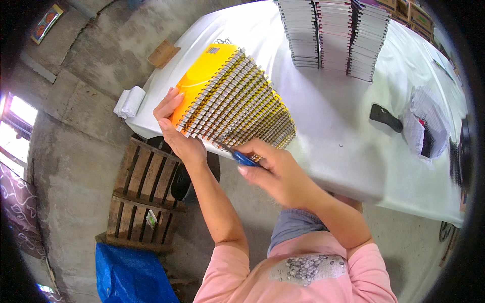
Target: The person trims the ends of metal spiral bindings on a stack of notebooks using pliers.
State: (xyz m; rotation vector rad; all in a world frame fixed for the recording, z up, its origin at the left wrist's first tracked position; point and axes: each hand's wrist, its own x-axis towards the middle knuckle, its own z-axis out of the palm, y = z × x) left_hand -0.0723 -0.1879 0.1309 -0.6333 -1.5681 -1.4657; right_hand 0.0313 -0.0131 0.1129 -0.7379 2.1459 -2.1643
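Observation:
A tall stack of spiral notebooks (237, 103) leans out at the table's left edge, its wire coils facing right. The top notebook (199, 76) has a yellow and orange cover. My left hand (183, 141) is closed round the near-left corner of the top notebook, fingers over the cover and thumb near the coil. In my right hand (278, 169) are blue-handled pliers (244, 158). Their dark jaws meet the near end of a coil; whether they pinch the wire is too small to tell.
Three tall stacks of bound notebooks (333, 35) stand at the back of the white-covered table (333, 126). To the right lie a dark pouch-like object (386, 117) and a crumpled plastic bag (427, 121). A wooden pallet (146, 192) and blue tarp (129, 272) are on the floor.

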